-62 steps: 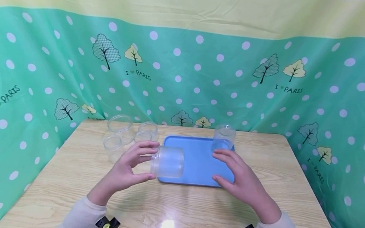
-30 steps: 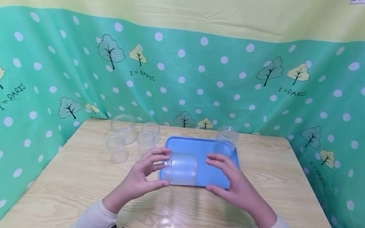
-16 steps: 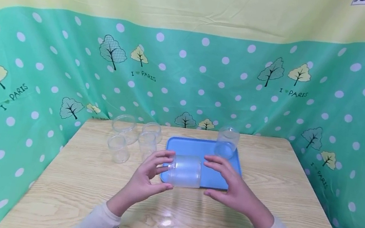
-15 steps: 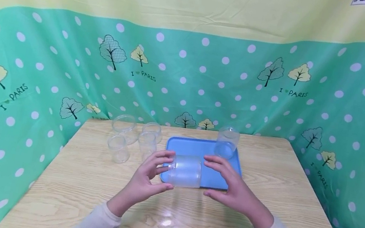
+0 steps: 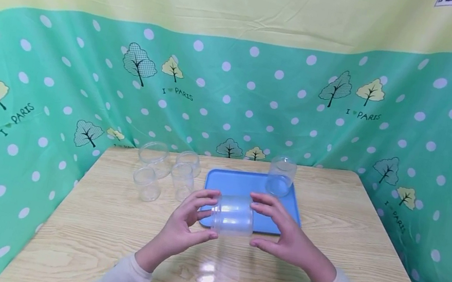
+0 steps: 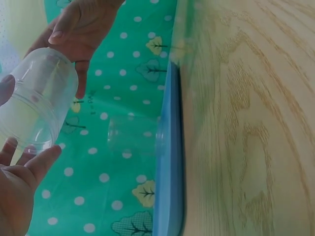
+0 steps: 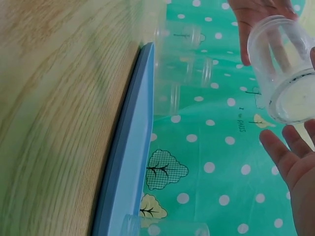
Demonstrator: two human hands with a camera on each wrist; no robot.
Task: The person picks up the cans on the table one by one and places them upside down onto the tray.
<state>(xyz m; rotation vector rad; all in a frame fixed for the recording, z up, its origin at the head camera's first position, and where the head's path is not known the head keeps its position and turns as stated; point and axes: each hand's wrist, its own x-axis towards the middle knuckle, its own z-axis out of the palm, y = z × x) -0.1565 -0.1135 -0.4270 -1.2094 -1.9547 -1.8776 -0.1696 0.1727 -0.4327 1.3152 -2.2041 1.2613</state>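
A clear plastic jar [image 5: 234,216] lies on its side in the air, over the front part of the blue tray [image 5: 220,175]. My left hand [image 5: 181,227] grips it around the ridged mouth end, thumb below and fingers above. At the base end my right hand [image 5: 286,234] is spread around the rim, thumb and fingers curved. In the right wrist view, those fingertips [image 7: 273,142] sit just off the jar's base. The left wrist view shows the jar tilted, its open mouth toward my left hand. Another clear jar [image 5: 281,174] stands upright on the tray's far right corner.
Several clear containers stand at the back left of the wooden table [image 5: 104,235]: a wide one [image 5: 154,153], a short narrow one [image 5: 146,183], a tall slim one [image 5: 182,181]. A green dotted cloth [image 5: 215,95] hangs behind the table and along both sides.
The left hand has carried the jar rightward, and slightly nearer the body just now. The right hand has shifted slightly left, so its fingertips are now right by the jar's base.
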